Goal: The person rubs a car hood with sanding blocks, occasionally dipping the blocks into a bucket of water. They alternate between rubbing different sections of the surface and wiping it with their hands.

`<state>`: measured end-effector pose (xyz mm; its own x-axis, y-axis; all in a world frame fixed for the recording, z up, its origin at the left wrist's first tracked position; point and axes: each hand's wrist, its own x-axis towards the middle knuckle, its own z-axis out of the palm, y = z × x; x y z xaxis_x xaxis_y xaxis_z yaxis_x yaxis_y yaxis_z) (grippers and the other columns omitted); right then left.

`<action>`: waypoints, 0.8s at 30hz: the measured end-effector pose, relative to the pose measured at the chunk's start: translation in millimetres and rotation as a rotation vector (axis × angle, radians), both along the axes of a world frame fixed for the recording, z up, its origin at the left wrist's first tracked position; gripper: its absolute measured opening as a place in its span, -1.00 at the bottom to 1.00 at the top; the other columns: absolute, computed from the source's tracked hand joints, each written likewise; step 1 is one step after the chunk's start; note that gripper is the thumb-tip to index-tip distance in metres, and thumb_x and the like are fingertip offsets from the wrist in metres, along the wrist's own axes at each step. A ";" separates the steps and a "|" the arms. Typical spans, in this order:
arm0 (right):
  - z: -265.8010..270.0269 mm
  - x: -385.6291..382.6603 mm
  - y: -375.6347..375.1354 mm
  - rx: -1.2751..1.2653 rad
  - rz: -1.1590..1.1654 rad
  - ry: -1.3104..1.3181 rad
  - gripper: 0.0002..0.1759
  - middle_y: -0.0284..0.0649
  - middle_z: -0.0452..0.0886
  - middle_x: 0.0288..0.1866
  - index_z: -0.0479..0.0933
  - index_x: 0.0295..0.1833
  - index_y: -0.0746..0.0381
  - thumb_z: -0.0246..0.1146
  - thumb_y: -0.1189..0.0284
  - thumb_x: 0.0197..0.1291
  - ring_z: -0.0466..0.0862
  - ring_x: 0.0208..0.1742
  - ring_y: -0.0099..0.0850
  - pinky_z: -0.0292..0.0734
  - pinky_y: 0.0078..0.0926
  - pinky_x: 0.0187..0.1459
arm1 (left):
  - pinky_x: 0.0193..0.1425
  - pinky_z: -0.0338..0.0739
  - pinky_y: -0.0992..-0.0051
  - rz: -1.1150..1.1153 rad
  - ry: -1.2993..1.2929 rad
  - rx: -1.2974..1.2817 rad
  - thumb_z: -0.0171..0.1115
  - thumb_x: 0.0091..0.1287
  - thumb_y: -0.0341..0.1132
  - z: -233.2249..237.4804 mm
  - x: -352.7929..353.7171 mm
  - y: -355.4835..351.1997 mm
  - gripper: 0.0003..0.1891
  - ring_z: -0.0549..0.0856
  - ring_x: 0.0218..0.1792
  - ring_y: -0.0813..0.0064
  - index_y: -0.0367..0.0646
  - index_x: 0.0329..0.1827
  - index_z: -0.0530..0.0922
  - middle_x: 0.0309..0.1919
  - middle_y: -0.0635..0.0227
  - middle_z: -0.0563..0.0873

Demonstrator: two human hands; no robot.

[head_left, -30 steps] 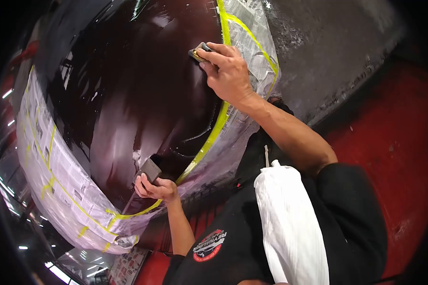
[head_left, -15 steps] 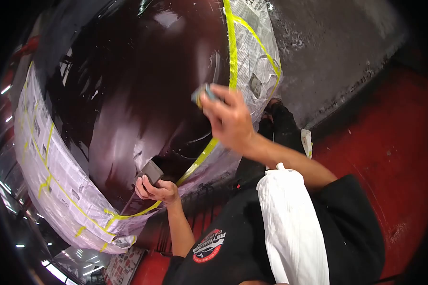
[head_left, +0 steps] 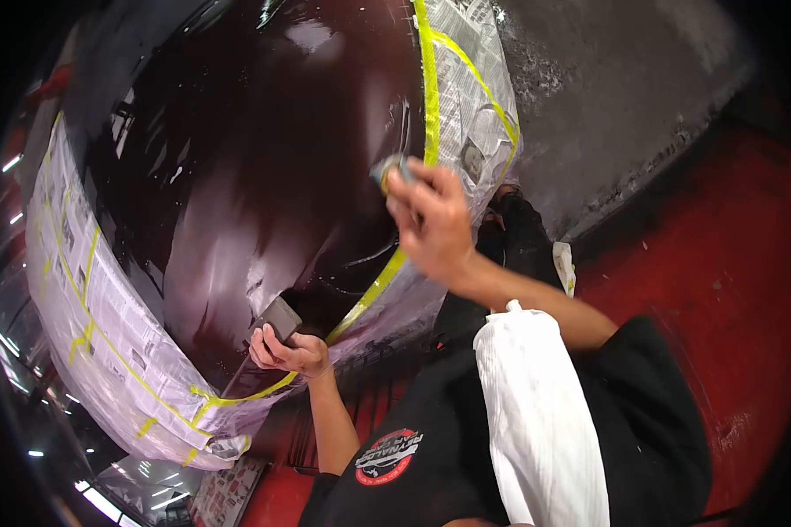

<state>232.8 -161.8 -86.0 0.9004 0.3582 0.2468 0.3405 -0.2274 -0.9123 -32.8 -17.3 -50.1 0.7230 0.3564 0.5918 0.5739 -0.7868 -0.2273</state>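
A glossy dark maroon panel (head_left: 264, 158) fills the upper left, wet and streaked with reflections. My left hand (head_left: 290, 351) has its fingers wrapped round a grey block (head_left: 281, 320) at the panel's lower edge. Over the panel's right side, near the yellow tape (head_left: 430, 105), my right hand (head_left: 435, 215) grips a small blue-grey and yellow pad (head_left: 388, 172). The pad appears to touch the surface, and its far side is slightly blurred.
Newspaper masking (head_left: 470, 97) borders the panel on the right, and plastic-covered newspaper (head_left: 105, 325) runs along the left. A white cloth (head_left: 540, 413) hangs over my black shirt. Red floor (head_left: 721, 290) shows at the right.
My right hand has shifted slightly right and down with the pad. My left hand and the grey block have hardly moved.
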 end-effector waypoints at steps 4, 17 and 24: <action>-8.2 46.1 16.7 -0.117 -0.110 0.079 -0.64 -0.03 0.65 0.02 0.74 0.08 0.18 0.43 0.59 0.12 0.67 0.04 -0.08 0.59 -0.27 0.13 | 0.37 0.35 0.05 0.005 -0.014 0.015 0.04 0.34 -0.41 -7.1 -5.9 3.9 -0.56 0.53 0.21 0.06 -0.30 0.29 0.50 0.19 0.08 0.52; -1.9 11.2 -2.2 -0.025 -0.007 -0.044 -0.59 0.02 0.66 0.07 0.72 0.09 0.16 0.39 0.64 0.08 0.65 0.04 -0.02 0.58 -0.15 0.08 | 0.37 0.35 0.06 0.019 -0.024 0.014 0.05 0.27 -0.43 -4.3 -4.7 2.7 -0.53 0.53 0.22 0.07 -0.31 0.28 0.51 0.19 0.08 0.54; -5.8 42.2 10.9 -0.076 -0.006 -0.046 -0.62 0.00 0.66 0.10 0.73 0.08 0.13 0.41 0.61 0.12 0.65 0.07 -0.03 0.59 -0.19 0.13 | 0.36 0.36 0.06 0.011 -0.011 0.026 0.02 0.38 -0.37 -1.3 -5.7 4.0 -0.58 0.53 0.22 0.06 -0.31 0.28 0.51 0.19 0.07 0.55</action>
<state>275.0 -150.9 -91.8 0.8908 0.3723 0.2605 0.3803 -0.2972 -0.8758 -38.5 -13.4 -51.5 0.7124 0.3487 0.6090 0.5851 -0.7743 -0.2412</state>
